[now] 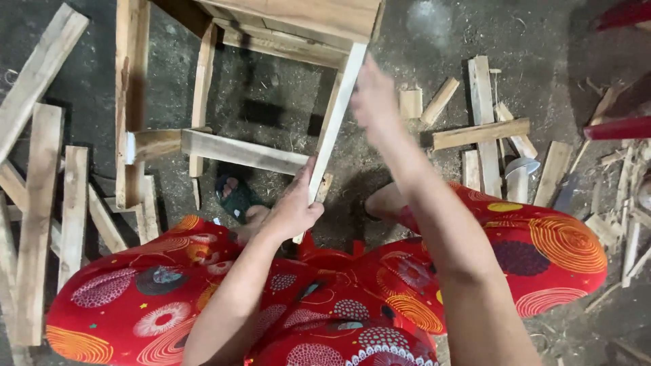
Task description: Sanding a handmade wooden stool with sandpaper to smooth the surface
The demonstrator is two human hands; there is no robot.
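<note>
Slat (337, 112): light, stiff, thin; rough-sawn, so it should not slip.
Left hand (293, 209): my fingers wrapped round its lower end.
Right hand (371, 100): blurred; probably flat against its upper part.
Frame (241, 151): heavier; slat leans on it.

Top edge cuts off the pale wooden stool frame (285, 27), the motion-blurred right hand (373, 98) hides its own fingers and possibly part of the slim whitish wooden slat (336, 122), the left hand (293, 210) covers the slat's lower stretch, red objects (620, 127) run off right.
</note>
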